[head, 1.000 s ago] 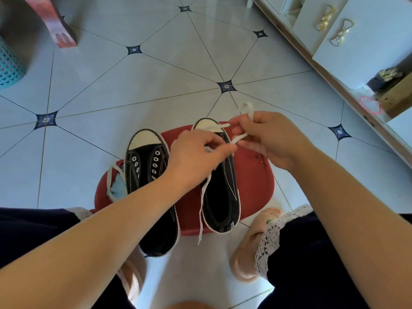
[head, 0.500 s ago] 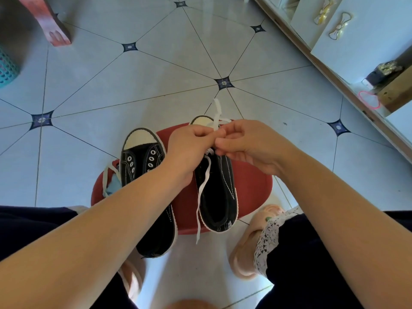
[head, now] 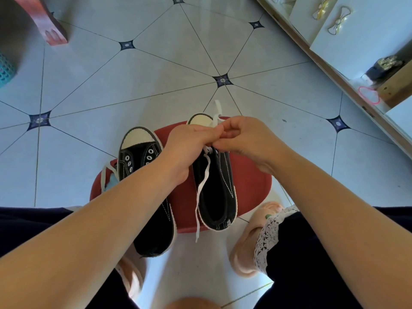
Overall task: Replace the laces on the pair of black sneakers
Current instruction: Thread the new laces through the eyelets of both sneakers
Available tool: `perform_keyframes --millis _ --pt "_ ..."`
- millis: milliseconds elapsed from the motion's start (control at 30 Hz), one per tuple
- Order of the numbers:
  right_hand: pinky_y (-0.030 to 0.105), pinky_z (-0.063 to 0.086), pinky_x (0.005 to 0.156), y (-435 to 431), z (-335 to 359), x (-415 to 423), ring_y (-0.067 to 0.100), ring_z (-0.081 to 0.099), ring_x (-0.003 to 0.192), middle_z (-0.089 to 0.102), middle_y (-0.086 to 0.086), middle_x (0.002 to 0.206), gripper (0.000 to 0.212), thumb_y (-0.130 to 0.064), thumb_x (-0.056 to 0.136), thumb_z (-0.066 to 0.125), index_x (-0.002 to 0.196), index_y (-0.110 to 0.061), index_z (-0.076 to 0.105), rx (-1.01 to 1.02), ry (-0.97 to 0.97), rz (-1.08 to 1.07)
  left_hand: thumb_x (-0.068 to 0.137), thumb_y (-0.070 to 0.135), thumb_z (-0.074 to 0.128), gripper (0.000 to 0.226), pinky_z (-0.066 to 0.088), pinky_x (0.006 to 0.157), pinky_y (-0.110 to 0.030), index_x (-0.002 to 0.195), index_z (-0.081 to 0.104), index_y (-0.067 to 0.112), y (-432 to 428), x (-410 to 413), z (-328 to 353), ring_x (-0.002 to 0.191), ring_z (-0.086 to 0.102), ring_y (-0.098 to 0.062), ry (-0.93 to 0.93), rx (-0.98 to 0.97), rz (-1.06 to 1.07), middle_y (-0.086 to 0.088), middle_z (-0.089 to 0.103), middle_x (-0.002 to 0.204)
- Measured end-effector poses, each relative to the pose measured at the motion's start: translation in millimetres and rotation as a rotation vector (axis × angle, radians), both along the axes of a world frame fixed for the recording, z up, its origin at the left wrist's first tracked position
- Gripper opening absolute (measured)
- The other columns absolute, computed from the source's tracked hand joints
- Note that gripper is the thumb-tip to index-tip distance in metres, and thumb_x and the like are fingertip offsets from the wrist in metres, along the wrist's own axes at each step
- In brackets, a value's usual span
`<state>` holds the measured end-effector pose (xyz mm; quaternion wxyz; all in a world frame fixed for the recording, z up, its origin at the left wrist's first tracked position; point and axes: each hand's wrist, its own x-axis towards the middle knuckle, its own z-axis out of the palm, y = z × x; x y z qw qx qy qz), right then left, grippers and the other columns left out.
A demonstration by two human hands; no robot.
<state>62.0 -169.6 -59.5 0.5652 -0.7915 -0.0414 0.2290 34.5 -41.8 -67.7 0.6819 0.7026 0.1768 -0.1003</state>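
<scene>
Both hands have drawn together over the right sneaker (head: 214,186) on a red stool (head: 252,186); a second ago they were apart. The left hand (head: 189,148) and right hand (head: 243,137) each pinch the white lace (head: 204,175), probably threading an eyelet. Both sneakers lie lengthwise, toes far; the left sneaker (head: 142,157) remains unlaced.

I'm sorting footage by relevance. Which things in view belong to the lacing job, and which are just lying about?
Part of the job:
- right sneaker, being laced
- white lace, pinched by left hand and right hand
- left sneaker, eyelets empty
- loose lace beside it
- red stool under both

Lying about:
- teal basket
- pink hair tie
- bow handles
</scene>
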Motion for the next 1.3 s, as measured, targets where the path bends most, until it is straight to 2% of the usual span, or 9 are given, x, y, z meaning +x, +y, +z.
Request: perform_keyframes --millis 100,200,267,367,433,567,733,1033,1300 --pt "0.011 0.05 0.059 -0.8 -0.9 0.8 0.008 0.063 0.068 0.066 0.004 0.08 0.029 -0.001 0.074 0.072 0.092 -0.019 0.059 -0.001 0.025 0.002 0.082 0.027 0.067 0.01 0.044 0.064 -0.005 0.074 0.071 0.022 1.0 -0.4 -1.1 0.069 0.063 0.006 -0.023 0.054 -0.016 0.008 0.07 0.074" --pt "0.017 0.054 0.065 -4.6 -3.7 2.7 0.009 0.064 0.069 0.067 0.003 0.079 0.021 -0.002 0.078 0.07 0.09 -0.017 0.06 -0.02 0.058 -0.034 0.087 0.023 0.061 0.015 0.045 0.076 -0.018 0.074 0.067 0.027 -0.8 -1.0 -4.6 0.079 0.061 -0.002 -0.114 0.249 -0.083 0.01 0.066 0.077" --pt "0.019 0.056 0.065 -7.8 -7.2 4.4 0.01 0.065 0.066 0.067 0.007 0.077 0.014 0.0 0.08 0.067 0.087 -0.01 0.062 0.039 0.128 -0.102 0.086 0.019 0.06 0.015 0.043 0.074 -0.022 0.073 0.06 0.028 -1.0 -0.5 -8.5 0.075 0.056 -0.008 -0.157 0.454 -0.088 0.011 0.06 0.072" --pt "0.017 0.056 0.062 -11.4 -13.7 6.6 0.01 0.067 0.065 0.067 0.009 0.076 0.007 -0.001 0.082 0.065 0.083 -0.007 0.062 0.1 0.216 -0.205 0.082 0.015 0.06 0.013 0.035 0.061 -0.009 0.078 0.054 0.025 4.3 -1.0 -13.1 0.069 0.049 -0.003 -0.167 0.677 -0.139 0.012 0.053 0.071" --pt "0.015 0.056 0.062 -12.4 -18.3 6.9 0.009 0.067 0.065 0.067 0.007 0.077 0.006 -0.002 0.083 0.065 0.084 -0.006 0.062 0.134 0.258 -0.243 0.08 0.01 0.059 0.018 0.034 0.059 -0.01 0.076 0.051 0.026 8.8 -0.1 -15.3 0.071 0.05 -0.006 -0.188 0.761 -0.201 0.012 0.054 0.073" --pt "0.014 0.054 0.06 -8.4 -25.5 3.2 0.007 0.065 0.068 0.067 0.001 0.078 0.008 -0.005 0.084 0.065 0.084 -0.012 0.062 0.102 0.271 -0.231 0.079 0.012 0.059 0.013 0.033 0.07 -0.021 0.088 0.065 0.019 8.8 0.3 -17.9 0.086 0.051 -0.013 -0.209 0.936 -0.342 0.004 0.054 0.09" --pt "0.018 0.054 0.068 -6.1 -31.1 3.3 0.007 0.065 0.07 0.068 0.001 0.078 0.008 -0.006 0.082 0.067 0.084 -0.012 0.062 0.093 0.244 -0.27 0.083 0.024 0.062 0.018 0.033 0.073 -0.022 0.097 0.072 0.021 9.9 -0.9 -28.5 0.097 0.05 -0.014 -0.246 0.961 -0.325 -0.002 0.056 0.101" --pt "0.028 0.053 0.078 0.1 -42.2 -1.7 0.015 0.064 0.075 0.066 0.004 0.076 0.013 -0.003 0.079 0.068 0.075 -0.013 0.062 0.114 0.223 -0.305 0.08 0.028 0.068 0.022 0.031 0.069 -0.02 0.101 0.073 0.021 4.1 1.3 -30.0 0.085 0.045 -0.005 -0.204 0.87 -0.249 0.005 0.052 0.096" --pt "0.026 0.046 0.074 -5.2 -41.3 3.1 0.016 0.063 0.091 0.069 0.001 0.091 0.005 -0.021 0.082 0.068 0.081 -0.021 0.063 0.066 0.314 -0.183 0.084 0.029 0.062 0.015 0.044 0.079 -0.035 0.094 0.071 0.022 -0.2 3.5 -29.3 0.097 0.052 -0.021 -0.14 0.972 -0.302 0.001 0.042 0.1"
